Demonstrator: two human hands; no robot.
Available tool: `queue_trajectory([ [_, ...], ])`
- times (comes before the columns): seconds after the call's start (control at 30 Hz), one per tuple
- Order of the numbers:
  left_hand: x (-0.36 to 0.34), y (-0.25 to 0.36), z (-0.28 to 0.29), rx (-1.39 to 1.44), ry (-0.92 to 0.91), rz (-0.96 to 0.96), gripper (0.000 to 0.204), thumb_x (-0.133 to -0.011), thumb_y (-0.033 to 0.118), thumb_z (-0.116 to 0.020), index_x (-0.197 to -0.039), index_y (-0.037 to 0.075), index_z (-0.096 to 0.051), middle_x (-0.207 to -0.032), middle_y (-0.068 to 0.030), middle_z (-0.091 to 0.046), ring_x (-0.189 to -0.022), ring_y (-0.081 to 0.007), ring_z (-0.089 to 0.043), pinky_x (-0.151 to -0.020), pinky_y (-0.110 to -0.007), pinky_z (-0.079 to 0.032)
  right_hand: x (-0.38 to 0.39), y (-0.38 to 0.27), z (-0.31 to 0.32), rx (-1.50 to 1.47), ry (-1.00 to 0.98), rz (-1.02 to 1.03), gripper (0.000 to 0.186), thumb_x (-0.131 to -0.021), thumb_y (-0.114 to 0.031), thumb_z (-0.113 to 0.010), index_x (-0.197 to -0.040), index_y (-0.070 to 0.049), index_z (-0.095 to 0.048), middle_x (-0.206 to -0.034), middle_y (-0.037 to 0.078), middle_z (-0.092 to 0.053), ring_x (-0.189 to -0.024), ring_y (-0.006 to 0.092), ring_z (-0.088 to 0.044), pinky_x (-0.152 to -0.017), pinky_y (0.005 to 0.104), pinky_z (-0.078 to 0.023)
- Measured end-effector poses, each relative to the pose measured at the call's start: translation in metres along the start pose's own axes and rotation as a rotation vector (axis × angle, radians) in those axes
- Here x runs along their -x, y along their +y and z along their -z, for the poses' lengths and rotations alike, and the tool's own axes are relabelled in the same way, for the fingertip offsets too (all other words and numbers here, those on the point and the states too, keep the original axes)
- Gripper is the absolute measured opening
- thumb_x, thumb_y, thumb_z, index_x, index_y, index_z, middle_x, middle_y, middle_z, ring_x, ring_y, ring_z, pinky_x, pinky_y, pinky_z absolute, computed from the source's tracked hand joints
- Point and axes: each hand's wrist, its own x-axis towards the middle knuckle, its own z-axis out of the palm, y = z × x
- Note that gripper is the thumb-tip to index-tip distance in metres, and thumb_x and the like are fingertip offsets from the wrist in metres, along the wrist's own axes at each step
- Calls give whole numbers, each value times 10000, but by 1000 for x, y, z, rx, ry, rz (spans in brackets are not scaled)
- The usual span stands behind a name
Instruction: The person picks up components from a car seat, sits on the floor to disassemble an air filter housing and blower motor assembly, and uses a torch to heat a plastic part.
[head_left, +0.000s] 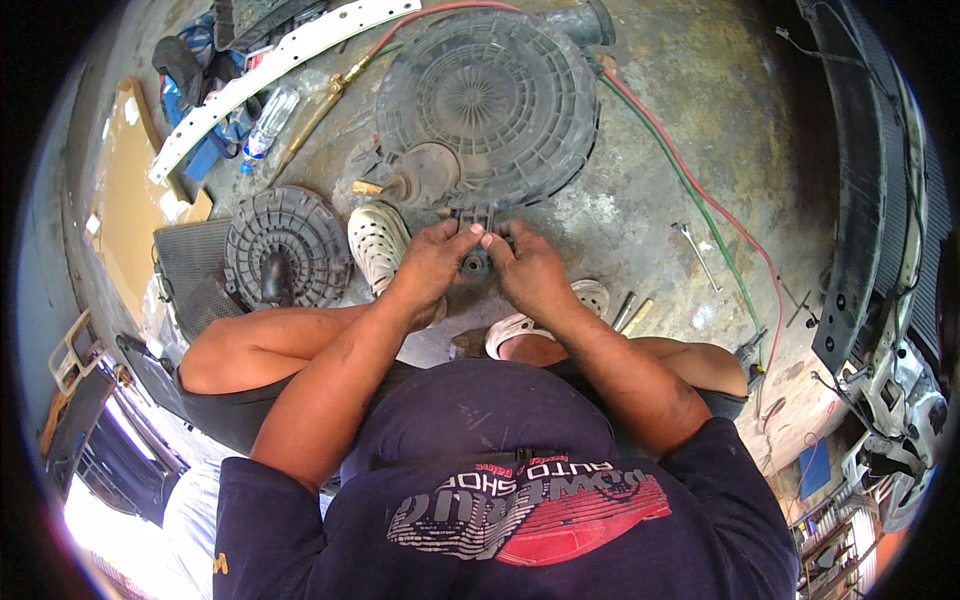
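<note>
Between my thighs, just past my sandals, my left hand and my right hand are closed on a small dark bracket-like part. Both thumbs press at its top, nearly touching each other. A round hole shows at its near end; my fingers hide much of the rest. Right behind it lies a large round ribbed black plastic housing with a spoked centre. Against that housing's near left edge rests a rusty round metal piece. A smaller ribbed round cover lies left of my left sandal.
A torch, a clear bottle and a long white metal bar lie far left. Red and green hoses run down the right side, near a wrench. Hand tools lie beside my right sandal. Car parts line the right edge.
</note>
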Motion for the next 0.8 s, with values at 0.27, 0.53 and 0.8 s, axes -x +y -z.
queue_trajectory([
  [0.27,-15,-25,10,-135,219,-181,529,-955,378,-720,-1246,-44,-590,-985,-79,-692,-839,-128,-587,-739,-270,-465,-4,-9,5,20,-19,32,404,-976,-335,-641,-1108,38,-564,-933,316,-673,-932,518,-655,-816,547,-506],
  [0.53,2,4,-9,-28,235,-182,579,-945,310,-746,-1308,-97,-551,-1057,-144,-730,-949,-157,-638,-847,-278,-484,8,-17,13,243,118,314,593,-953,-315,-658,-1406,23,-481,-1110,315,-682,-1019,484,-671,-888,514,-532],
  [0.8,-5,-4,-4,0,239,-213,552,-944,300,-746,-1273,-104,-564,-1005,-126,-735,-918,-152,-644,-821,-275,-492,3,-23,14,257,5,207,597,-975,-309,-633,-1486,-54,-459,-1156,305,-676,-1032,462,-674,-887,504,-535],
])
